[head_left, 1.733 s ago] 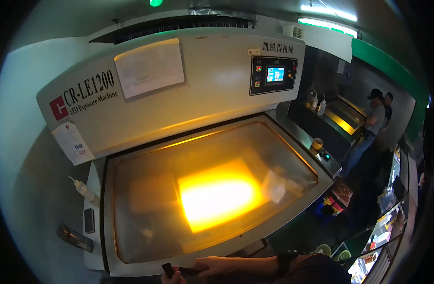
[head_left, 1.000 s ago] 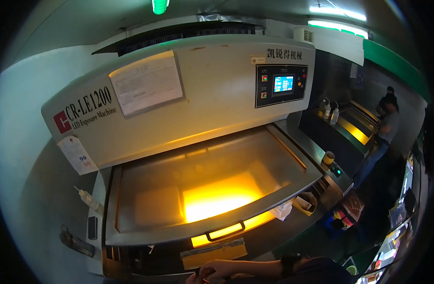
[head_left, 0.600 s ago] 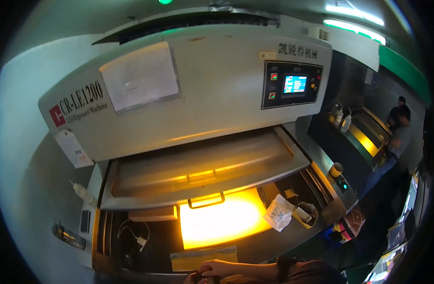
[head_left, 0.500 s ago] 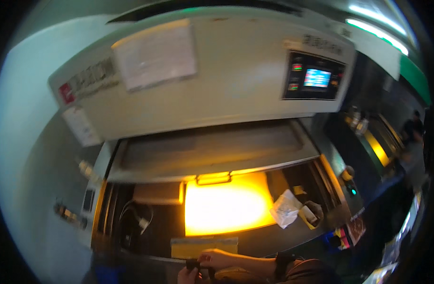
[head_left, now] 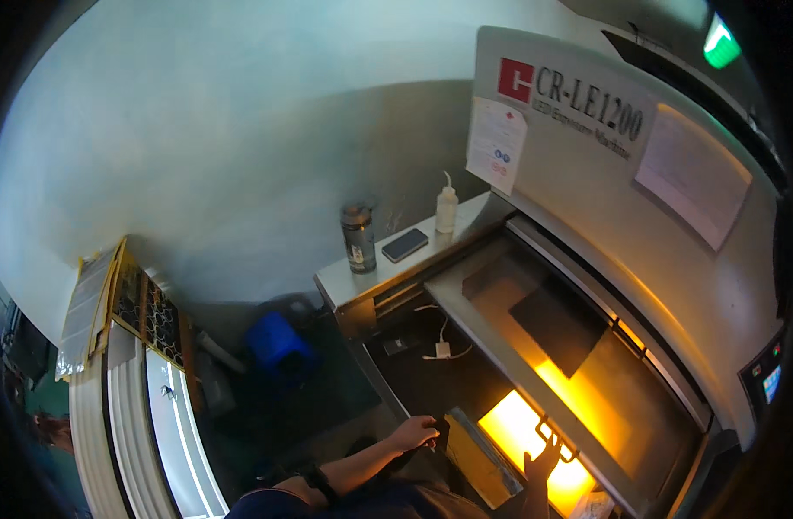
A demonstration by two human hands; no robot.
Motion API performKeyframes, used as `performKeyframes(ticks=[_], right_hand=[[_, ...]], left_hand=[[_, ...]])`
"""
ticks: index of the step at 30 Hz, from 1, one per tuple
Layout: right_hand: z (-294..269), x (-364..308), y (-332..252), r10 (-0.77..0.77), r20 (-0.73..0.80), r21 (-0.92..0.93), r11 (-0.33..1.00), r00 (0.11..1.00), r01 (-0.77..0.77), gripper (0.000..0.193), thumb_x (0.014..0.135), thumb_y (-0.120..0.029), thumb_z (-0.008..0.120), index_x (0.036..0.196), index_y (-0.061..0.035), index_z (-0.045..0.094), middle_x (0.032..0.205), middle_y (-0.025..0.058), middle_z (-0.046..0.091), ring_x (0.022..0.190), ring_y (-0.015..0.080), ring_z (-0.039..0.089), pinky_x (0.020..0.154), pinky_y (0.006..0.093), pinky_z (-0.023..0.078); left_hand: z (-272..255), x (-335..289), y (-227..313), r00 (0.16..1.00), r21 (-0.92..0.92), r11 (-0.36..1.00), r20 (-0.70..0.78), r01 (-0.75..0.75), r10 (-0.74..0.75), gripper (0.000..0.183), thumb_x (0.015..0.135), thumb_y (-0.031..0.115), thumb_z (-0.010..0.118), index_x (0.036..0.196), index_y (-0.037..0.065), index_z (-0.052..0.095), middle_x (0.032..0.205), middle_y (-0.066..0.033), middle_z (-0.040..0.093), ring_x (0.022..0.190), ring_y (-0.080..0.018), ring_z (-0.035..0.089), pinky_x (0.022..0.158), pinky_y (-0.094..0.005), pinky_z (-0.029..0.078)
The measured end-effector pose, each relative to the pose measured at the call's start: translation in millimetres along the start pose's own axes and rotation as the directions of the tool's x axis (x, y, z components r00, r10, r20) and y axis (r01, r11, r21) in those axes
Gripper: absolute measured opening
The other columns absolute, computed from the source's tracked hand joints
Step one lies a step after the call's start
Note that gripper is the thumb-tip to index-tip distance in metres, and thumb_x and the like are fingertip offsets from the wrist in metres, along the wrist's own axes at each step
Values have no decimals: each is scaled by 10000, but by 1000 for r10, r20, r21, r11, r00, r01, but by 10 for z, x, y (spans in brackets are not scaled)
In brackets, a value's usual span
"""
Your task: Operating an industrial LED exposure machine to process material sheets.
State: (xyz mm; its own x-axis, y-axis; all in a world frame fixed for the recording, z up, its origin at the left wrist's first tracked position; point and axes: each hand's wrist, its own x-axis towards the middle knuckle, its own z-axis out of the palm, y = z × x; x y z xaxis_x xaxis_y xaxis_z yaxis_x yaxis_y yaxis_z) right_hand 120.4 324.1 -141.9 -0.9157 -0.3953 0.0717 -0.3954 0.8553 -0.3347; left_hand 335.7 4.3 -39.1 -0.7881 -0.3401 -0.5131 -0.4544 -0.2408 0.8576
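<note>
My right hand (head_left: 541,465) is a dark shape against yellow light, its fingers at the black handle (head_left: 568,451) on the front bar of a sliding framed panel (head_left: 535,381). The fingers seem hooked round the handle. Under the panel glows a bright yellow lit surface (head_left: 511,417). Left of it, my left hand (head_left: 414,434) hovers near the machine's front edge with curled fingers; whatever they may hold is not distinguishable. A dark band circles that wrist. Between my hands lies a flat grey-yellow block (head_left: 481,458). A dark rectangle (head_left: 556,324) shows through the panel.
On the side ledge (head_left: 327,278) stand a dark tumbler (head_left: 358,238) and a white squeeze bottle (head_left: 447,206), with a phone (head_left: 405,246) between. A white cable (head_left: 443,349) lies inside the machine. Stacked panels (head_left: 146,389) and a blue stool (head_left: 278,339) are at left.
My view has swung left. The framed panel has come toward me over the lit surface. My hands, formerly together at the front edge, are apart, the right one now at the handle.
</note>
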Motion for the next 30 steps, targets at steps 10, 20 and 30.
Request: performKeyframes(ticks=[10,20,30], right_hand=[[42,-775,-512,377,430,-44,916,820,-398,650,626,-470,783,1058,-2,650,1116,209,630,1074,357,581,925,461,444],[-614,-1640,-1324,289,243,-280,935,926,-219,876,674,-723,634,1229,-47,581,1228,238,579,1140,419,545,969,447,433],[-2898,-972,-2401,253,-321,-283,894,913,-348,422,751,-529,652,737,-109,682,725,91,659,727,301,647,698,418,482]], left_hand=[[-2060,485,-1208,954,676,737,206,24,-220,734,759,432,688,1322,4,491,1331,-194,520,1217,-314,507,1010,-390,410],[-1991,853,-322,903,452,883,421,-125,-87,766,826,459,661,1391,19,388,1357,-182,483,1280,-297,447,1049,-401,365],[-963,473,1679,785,-569,782,350,-255,511,1014,732,510,730,1496,140,174,1453,-75,344,1332,-260,349,1070,-467,306]])
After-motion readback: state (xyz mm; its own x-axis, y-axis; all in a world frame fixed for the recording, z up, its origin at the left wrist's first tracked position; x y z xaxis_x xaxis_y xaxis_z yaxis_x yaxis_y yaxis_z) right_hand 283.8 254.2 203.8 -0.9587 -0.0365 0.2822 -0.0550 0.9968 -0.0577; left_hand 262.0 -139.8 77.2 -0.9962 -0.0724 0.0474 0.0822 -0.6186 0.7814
